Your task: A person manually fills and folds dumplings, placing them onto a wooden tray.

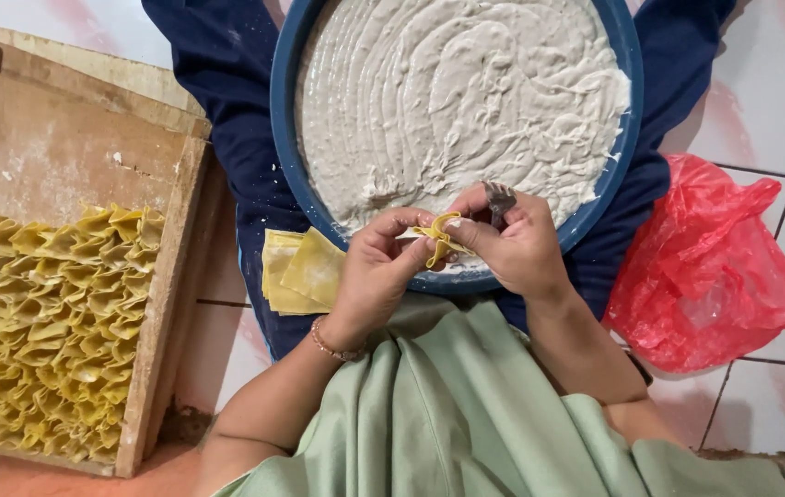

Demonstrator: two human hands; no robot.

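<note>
- Left hand [376, 267] and right hand [514, 241] together, both pinching one folded yellow wrapper [438, 236], at 6 o'clock rim of blue basin [284, 110].
- Fork [499, 199] tucked in right hand too.
- Wrapper stack [300, 270] at 9 o'clock of hands.
- Wooden tray [164, 294] farther out at 9.
</note>
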